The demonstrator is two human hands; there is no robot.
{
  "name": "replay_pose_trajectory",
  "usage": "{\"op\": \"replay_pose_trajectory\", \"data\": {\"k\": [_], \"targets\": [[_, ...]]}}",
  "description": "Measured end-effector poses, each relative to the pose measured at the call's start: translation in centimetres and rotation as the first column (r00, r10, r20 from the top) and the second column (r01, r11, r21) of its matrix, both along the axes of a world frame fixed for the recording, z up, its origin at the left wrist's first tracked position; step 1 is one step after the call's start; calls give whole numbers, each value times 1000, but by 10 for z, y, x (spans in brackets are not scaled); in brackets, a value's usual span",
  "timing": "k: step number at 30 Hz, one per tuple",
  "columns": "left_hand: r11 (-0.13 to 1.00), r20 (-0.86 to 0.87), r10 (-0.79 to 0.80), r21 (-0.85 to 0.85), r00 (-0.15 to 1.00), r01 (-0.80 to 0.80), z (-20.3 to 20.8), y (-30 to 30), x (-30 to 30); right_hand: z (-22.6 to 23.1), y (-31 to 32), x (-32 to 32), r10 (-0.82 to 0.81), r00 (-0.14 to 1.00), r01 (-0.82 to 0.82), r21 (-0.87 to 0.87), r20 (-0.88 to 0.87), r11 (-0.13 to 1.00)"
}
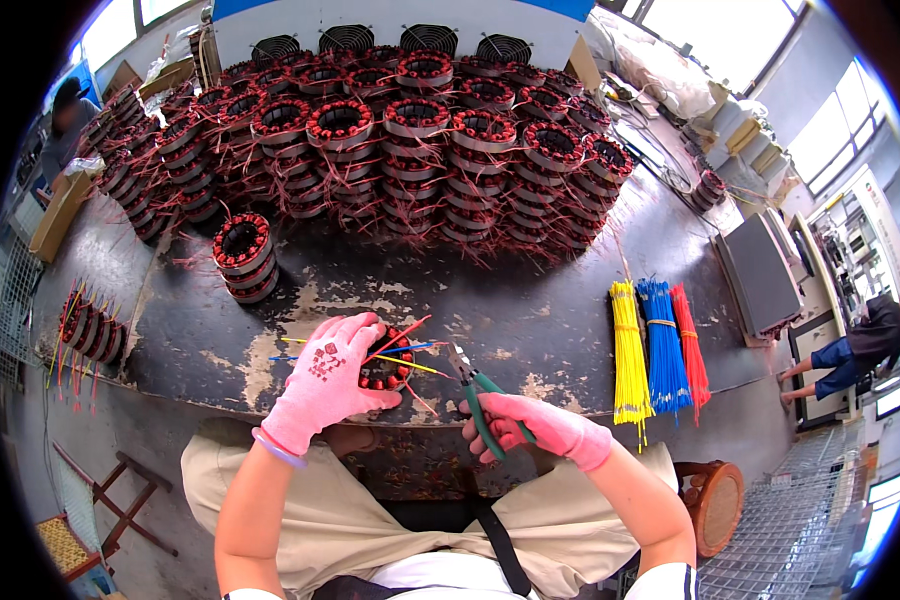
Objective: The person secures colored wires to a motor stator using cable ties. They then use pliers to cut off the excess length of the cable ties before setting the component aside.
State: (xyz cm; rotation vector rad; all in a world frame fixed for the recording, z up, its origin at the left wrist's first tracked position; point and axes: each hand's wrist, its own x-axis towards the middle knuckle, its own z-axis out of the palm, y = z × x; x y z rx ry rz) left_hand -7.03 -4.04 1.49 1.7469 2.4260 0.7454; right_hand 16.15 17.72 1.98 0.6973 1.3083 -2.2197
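Note:
My left hand (328,378), in a pink glove, grips a wire-wound motor stator (397,372) at the table's front edge. Red, blue and yellow leads stick out of the stator on both sides. In my right hand (542,424), gloved the same way, is a pair of green-handled cutting pliers (487,388). Its jaws point up and left, at the ends of the leads on the stator's right side. Whether the jaws touch a wire I cannot tell. Beyond my left hand stands a short stack of stators (243,262).
Tall stacks of stators (415,150) fill the table's far side. Tied bundles of yellow wires (628,350), blue wires (664,345) and red wires (689,350) lie at right. Stators with leads (92,330) lie at the left edge. A person (855,345) is at far right, another (65,130) far left.

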Motion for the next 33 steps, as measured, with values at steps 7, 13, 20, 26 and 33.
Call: {"op": "replay_pose_trajectory", "data": {"k": [7, 13, 20, 26, 33], "targets": [[1000, 7, -4, 27, 1000, 3, -2, 0, 0, -1, -6, -6, -36, 998, 41, 113, -52, 993], [995, -37, 94, -38, 995, -95, -2, 0, 7, -4, -5, -11, -55, 995, 70, 219, -78, 973], [977, -58, 172, -119, 983, -178, 0, -1, 13, 2, 6, 5, -71, 997, 71, -68, 4, 995], [982, -2, 149, -121, 989, -148, 6, -1, 9, -4, 4, 2, 30, 999, -26, -93, 39, 995], [984, 9, 147, -103, 989, -145, 4, 0, 9, -1, 1, -7, 15, 1000, -14, -23, 24, 1000]]}}
